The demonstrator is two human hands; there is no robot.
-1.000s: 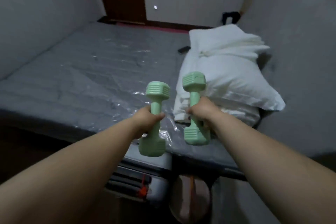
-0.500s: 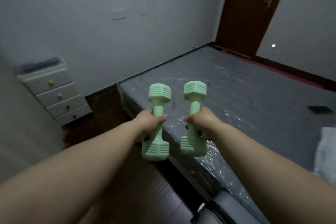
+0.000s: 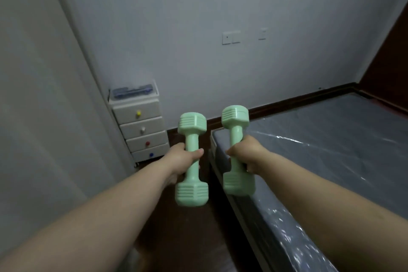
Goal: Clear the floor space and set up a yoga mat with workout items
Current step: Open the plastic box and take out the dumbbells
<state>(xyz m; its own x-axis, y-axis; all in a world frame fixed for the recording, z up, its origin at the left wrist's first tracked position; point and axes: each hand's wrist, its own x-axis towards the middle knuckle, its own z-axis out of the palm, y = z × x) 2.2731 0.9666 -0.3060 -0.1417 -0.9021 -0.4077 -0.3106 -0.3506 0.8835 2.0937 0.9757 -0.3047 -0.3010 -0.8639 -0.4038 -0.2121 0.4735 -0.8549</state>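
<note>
I hold two pale green dumbbells upright in front of me, side by side. My left hand [image 3: 182, 159] is closed around the handle of the left dumbbell [image 3: 191, 159], which hangs over the dark floor strip. My right hand [image 3: 248, 153] grips the handle of the right dumbbell [image 3: 237, 150], which is over the near corner of the mattress. No yoga mat is in view.
A grey mattress [image 3: 331, 150] wrapped in clear plastic fills the right side. A small white drawer unit [image 3: 141, 126] with coloured knobs stands against the wall at the left. A narrow strip of dark wooden floor [image 3: 187, 238] runs between the mattress and the left wall.
My view has swung left, away from the pillows and the door, toward the drawer unit and the floor strip. Both hands keep the same grip on the dumbbells.
</note>
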